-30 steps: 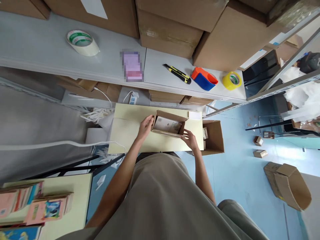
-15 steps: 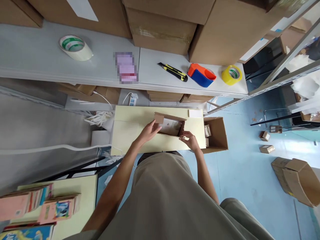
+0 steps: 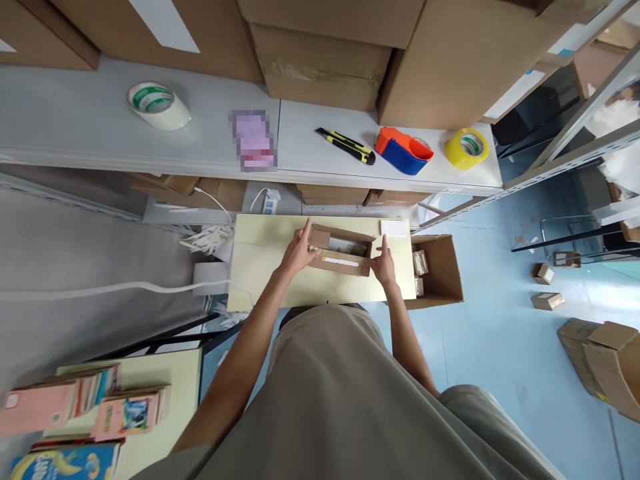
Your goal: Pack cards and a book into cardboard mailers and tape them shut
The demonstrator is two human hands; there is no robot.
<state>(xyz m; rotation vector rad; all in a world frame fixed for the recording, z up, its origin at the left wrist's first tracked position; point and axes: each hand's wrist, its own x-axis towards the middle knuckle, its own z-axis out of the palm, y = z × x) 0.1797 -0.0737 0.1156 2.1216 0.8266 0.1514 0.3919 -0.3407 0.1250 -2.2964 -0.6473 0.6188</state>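
Note:
A small cardboard box [image 3: 345, 269] lies on the pale yellow table in front of me. Its near long flap, marked with a white strip, is folded partly over the opening. Through the gap at the far side some of the whitish contents [image 3: 349, 246] show. My left hand [image 3: 297, 255] grips the box's left end, thumb on the flap and index finger pointing away from me along the side. At the right end, my right hand [image 3: 384, 267] holds the box with its thumb against the flap corner and its index finger raised.
A white card [image 3: 393, 228] lies at the table's [image 3: 260, 267] far right corner. An open carton [image 3: 443, 270] with small boxes stands to the right. On the shelf are a cutter knife [image 3: 346, 145], a tape dispenser [image 3: 404, 151], yellow tape [image 3: 467, 148] and white tape [image 3: 159, 105]. Books [image 3: 125, 417] lie at lower left.
The box's near long flap has come down over most of the opening, covering the contents. Both hands have shifted to the box's ends, index fingers now stretched forward.

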